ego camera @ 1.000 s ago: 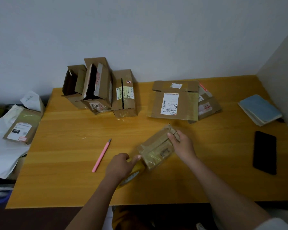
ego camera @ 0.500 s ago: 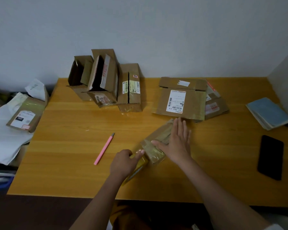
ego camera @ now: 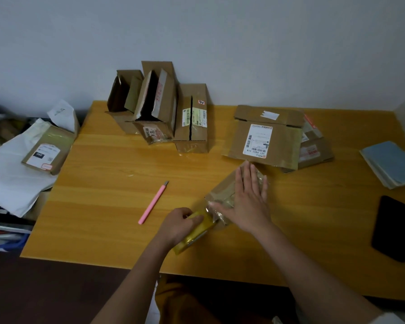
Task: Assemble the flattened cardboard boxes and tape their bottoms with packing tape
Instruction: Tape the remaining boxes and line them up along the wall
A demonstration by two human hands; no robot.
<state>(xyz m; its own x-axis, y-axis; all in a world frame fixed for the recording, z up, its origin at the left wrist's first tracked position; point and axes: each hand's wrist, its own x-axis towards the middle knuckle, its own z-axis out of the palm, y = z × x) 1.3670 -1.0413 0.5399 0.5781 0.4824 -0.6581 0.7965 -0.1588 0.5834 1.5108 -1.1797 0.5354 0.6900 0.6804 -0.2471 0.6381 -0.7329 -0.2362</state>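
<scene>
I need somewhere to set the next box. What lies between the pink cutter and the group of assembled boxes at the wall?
Only bare table shows between the pink cutter and the assembled boxes in the head view.

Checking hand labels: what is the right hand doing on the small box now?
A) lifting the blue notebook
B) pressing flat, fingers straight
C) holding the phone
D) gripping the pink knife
B: the right hand lies flat with straight fingers on the small box.
</scene>
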